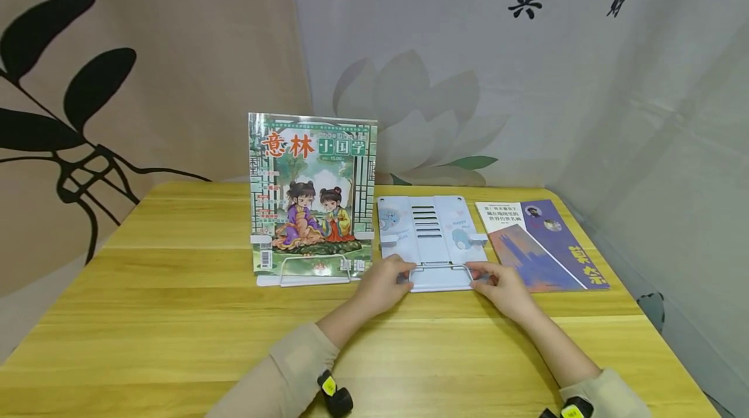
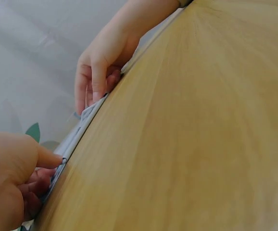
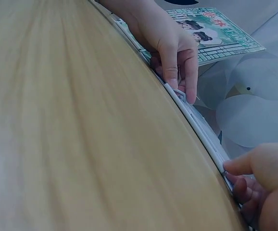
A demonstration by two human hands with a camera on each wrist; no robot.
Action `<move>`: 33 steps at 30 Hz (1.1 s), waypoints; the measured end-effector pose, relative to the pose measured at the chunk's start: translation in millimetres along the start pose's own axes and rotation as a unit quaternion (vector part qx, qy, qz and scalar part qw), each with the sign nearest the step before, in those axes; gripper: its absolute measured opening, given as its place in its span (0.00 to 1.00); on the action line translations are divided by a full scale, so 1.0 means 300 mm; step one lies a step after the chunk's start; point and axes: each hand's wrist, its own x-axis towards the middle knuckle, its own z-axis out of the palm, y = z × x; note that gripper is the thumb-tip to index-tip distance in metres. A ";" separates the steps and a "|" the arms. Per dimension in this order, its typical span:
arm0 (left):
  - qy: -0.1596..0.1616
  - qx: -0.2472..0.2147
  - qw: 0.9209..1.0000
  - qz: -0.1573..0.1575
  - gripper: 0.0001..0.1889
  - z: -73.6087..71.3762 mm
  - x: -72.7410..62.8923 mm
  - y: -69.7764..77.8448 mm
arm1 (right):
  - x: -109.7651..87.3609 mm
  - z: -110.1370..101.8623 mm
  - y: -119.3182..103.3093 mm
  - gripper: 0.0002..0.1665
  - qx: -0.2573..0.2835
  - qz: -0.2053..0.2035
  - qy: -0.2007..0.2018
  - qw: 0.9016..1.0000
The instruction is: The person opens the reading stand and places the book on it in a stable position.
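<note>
Sleeves and wrist cameras: beige sleeves covered both forearms; a small black wrist camera with a yellow label sat at the left cuff, and a similar one at the right cuff.
Table: yellow wood-grain top, bearing everything handled.
Left hand: at the near left corner of the stand; thumb and forefinger pinched the left end of the wire, other fingers curled beneath.
Right hand: mirrored this at the right end, thumb and forefinger clamped on the wire, other fingers bent.
Wire rest: thin metal loop, spanning between the two hands across the near part of the stand.
White stand: lay flat on the table, right of the magazine; slots ran up its middle, pale blue cartoon prints flanked them, and a white clip sat at each side.
Purple book: flat, just right of the stand, its cover partly white and orange.
Magazine: upright on a second stand, left of the hands, two illustrated figures on its green cover; wire crossed its lower front.
Backdrop: pale cloth behind the table, printed with a lotus, dark leaves and black characters.
</note>
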 end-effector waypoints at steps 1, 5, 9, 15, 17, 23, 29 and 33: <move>-0.006 -0.004 1.000 -0.005 0.18 0.003 0.002 0.000 | -0.002 0.000 -0.001 0.20 0.003 0.005 0.000 1.000; -0.023 -0.016 0.999 -0.017 0.20 0.006 0.005 0.007 | -0.012 -0.002 -0.004 0.19 0.017 0.026 0.002 1.000; -0.037 -0.028 0.999 -0.023 0.21 0.000 0.004 0.018 | -0.025 0.000 -0.016 0.20 0.021 0.029 0.003 0.999; -0.054 -0.042 0.997 -0.031 0.22 -0.003 0.003 0.024 | -0.033 0.005 -0.024 0.23 0.009 0.011 -0.014 1.000; -0.057 -0.050 0.996 -0.037 0.22 -0.004 0.003 0.022 | -0.033 0.006 -0.018 0.24 0.005 0.000 -0.020 1.000; -0.063 -0.079 0.994 -0.042 0.21 -0.005 0.006 0.019 | -0.035 0.004 -0.007 0.23 -0.001 -0.021 -0.028 0.999; -0.068 -0.093 0.993 -0.029 0.20 -0.006 0.000 0.023 | -0.053 -0.004 -0.010 0.23 0.004 -0.041 -0.030 0.999; -0.071 -0.107 0.992 -0.017 0.20 -0.004 -0.006 0.027 | -0.063 -0.003 -0.012 0.23 0.003 -0.050 -0.027 0.998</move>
